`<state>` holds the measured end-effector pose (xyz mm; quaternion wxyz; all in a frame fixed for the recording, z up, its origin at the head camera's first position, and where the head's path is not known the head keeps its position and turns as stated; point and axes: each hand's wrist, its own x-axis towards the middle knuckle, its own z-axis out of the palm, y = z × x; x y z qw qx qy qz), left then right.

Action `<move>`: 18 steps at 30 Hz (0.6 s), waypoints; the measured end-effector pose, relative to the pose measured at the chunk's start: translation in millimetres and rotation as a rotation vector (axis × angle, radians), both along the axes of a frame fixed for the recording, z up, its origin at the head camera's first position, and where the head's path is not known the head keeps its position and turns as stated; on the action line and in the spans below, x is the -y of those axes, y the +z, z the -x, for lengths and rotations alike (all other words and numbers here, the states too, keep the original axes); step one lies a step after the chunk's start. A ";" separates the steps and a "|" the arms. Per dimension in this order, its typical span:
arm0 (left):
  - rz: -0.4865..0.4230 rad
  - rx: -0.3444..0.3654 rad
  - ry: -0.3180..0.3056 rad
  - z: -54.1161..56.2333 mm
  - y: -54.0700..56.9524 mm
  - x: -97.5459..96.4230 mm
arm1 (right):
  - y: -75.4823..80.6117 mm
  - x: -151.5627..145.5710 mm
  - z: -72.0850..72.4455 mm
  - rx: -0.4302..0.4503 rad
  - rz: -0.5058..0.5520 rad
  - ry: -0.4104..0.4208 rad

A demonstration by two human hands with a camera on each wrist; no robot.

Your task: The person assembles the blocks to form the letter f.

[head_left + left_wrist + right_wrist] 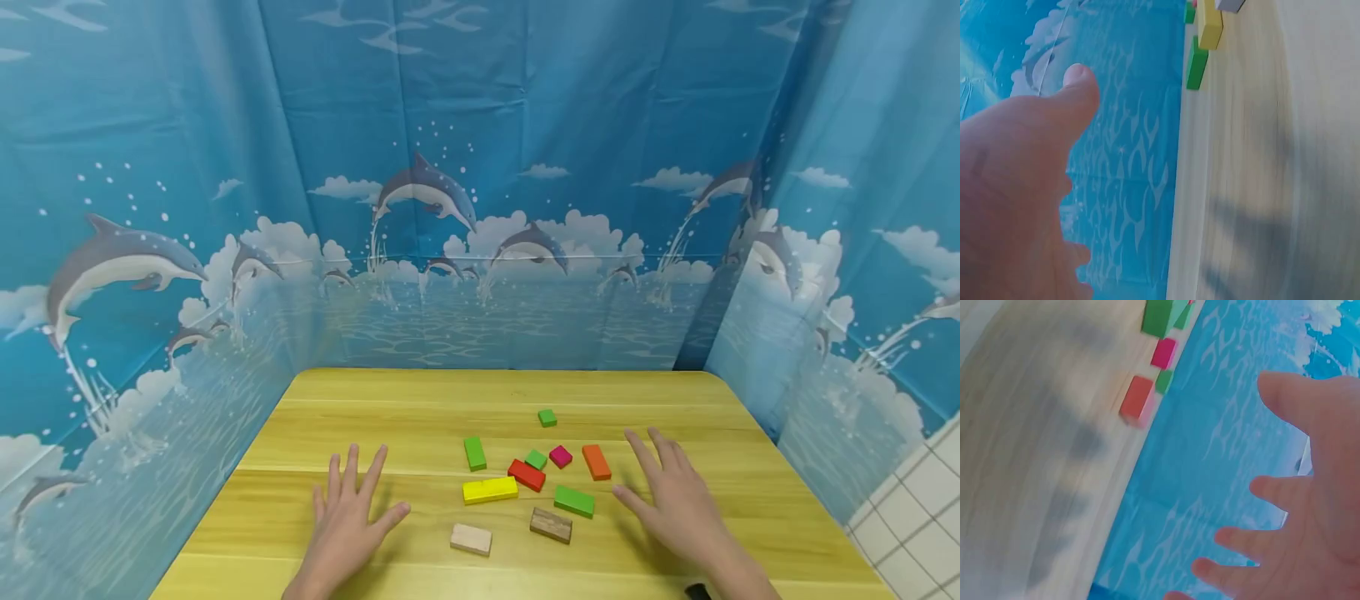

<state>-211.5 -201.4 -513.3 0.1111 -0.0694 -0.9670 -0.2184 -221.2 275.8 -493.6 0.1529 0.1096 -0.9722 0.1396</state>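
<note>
The person's left hand (347,517) hangs over the counter (375,400), fingers spread wide, and I see a pale wooden block (471,539) and a yellow block (490,490) to its right. The right hand (678,504), also splayed, hovers just beside an orange block (597,462); a red block (527,475) lies between both hands.

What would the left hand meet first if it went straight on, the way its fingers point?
The left hand would probably meet the blue curtain beyond the table; the blocks lie right of its line, though depth is hard to judge.
</note>
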 end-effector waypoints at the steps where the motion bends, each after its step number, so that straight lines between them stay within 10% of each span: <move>1: -0.007 -0.008 -0.008 -0.5 0.9 -1.3 | 1.4 2.4 -1.0 -0.009 0.012 0.014; 18: -0.127 0.065 -0.133 -4.4 3.6 -24.7 | 0.6 63.6 -4.7 0.045 0.167 0.177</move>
